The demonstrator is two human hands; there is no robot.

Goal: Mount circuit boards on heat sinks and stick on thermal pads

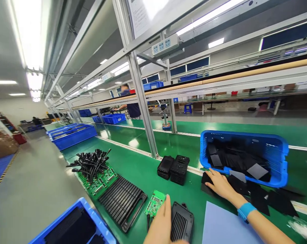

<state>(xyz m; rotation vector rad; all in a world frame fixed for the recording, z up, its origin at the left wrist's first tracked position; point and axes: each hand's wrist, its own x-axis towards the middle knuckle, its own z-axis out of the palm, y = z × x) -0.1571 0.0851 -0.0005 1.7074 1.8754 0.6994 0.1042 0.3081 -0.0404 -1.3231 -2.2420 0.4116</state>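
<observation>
My left hand rests at the bottom centre, thumb against a green circuit board and fingers around a black ribbed housing on the green mat. My right hand, with a blue wrist strap, lies flat with spread fingers on a pile of thin black sheets spilling from a tipped blue bin. A stack of black housings stands just beyond both hands.
A black slotted tray, green boards and a heap of black cables lie left. A blue bin sits at the near edge. A pale blue sheet lies near. Aluminium frame post. A person works farther along.
</observation>
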